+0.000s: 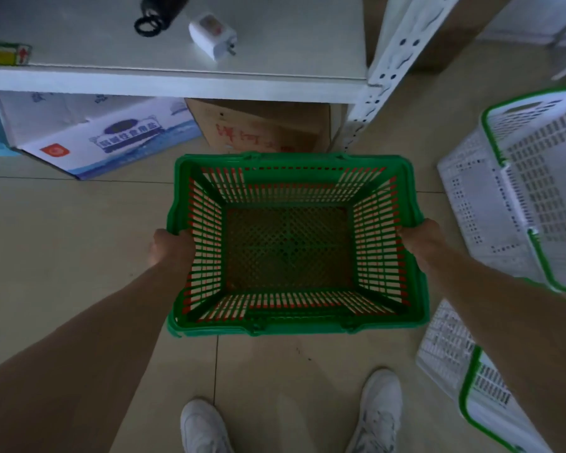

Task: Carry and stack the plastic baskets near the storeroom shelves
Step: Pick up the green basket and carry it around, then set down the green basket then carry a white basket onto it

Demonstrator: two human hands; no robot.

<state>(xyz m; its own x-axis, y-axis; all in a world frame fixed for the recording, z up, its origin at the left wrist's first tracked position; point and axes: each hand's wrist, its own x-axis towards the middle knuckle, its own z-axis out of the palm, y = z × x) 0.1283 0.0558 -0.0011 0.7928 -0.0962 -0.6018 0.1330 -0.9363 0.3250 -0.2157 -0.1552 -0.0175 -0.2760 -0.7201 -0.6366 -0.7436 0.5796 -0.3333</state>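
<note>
left hand [169, 245] and right hand [420, 238] clasp opposite rims of the rectangular green basket [294, 323], its slatted plastic walls showing red between.

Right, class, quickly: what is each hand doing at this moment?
Left hand: closed on the left rim of the green basket.
Right hand: closed on the basket's right rim.

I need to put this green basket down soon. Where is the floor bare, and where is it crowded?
Bare tile lies left of the green basket, between the printed carton under the shelf and the left hand. A smaller bare patch sits between the basket and the shoes. The right side is crowded: white baskets lie beside the right hand.
</note>
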